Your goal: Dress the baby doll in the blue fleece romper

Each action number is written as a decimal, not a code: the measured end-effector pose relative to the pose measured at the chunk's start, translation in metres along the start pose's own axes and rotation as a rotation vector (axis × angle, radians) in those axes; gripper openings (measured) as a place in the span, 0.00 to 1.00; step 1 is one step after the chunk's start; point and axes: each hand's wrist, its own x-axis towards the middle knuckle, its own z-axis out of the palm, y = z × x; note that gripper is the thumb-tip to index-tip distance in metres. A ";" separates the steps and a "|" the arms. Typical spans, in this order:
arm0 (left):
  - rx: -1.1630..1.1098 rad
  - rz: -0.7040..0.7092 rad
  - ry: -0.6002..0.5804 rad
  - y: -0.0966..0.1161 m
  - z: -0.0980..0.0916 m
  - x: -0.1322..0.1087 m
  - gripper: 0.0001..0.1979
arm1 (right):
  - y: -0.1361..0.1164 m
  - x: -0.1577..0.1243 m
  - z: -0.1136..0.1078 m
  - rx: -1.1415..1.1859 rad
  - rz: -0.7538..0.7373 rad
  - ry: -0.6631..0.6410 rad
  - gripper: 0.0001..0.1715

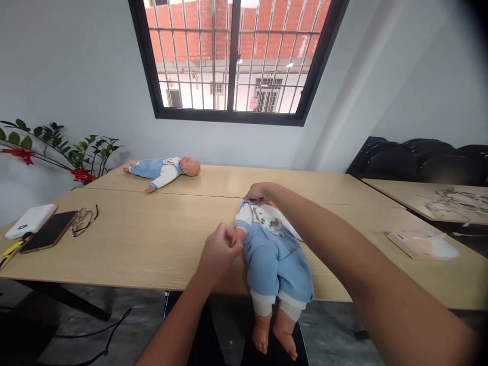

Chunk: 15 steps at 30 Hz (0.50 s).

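A baby doll (280,259) in a blue and white romper with an animal face on its chest lies on its back at the table's front edge. Its bare feet hang over the edge above my lap. My left hand (223,246) is closed around the doll's small hand at the cuff of its sleeve. At the doll's shoulder, my right hand (259,191) pinches the top of the white sleeve (244,216). The doll's head is hidden behind my right hand and forearm.
A second doll (156,169) in similar clothes lies at the back left. Glasses (82,222), a dark phone (49,233) and a white device (31,221) rest at the left. A tissue pack (421,244) lies at the right. Black chairs (419,160) are stacked behind.
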 end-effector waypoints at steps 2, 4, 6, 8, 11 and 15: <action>-0.020 0.024 -0.051 0.002 -0.005 0.003 0.13 | 0.003 0.002 0.001 0.039 0.062 -0.014 0.21; -0.033 0.042 -0.079 0.001 -0.010 0.006 0.12 | 0.004 0.003 0.001 0.071 0.091 0.016 0.21; -0.051 0.043 -0.083 -0.002 -0.016 0.008 0.12 | 0.007 0.002 0.000 0.091 0.105 0.063 0.20; -0.103 0.030 -0.067 -0.010 -0.021 0.010 0.14 | 0.011 -0.003 -0.002 0.103 0.106 0.107 0.19; -0.255 -0.019 -0.035 -0.024 -0.025 0.013 0.14 | 0.020 -0.012 -0.001 0.116 0.086 0.154 0.18; -0.176 -0.077 -0.037 -0.033 -0.026 0.015 0.10 | 0.028 -0.021 0.010 0.126 0.052 0.207 0.17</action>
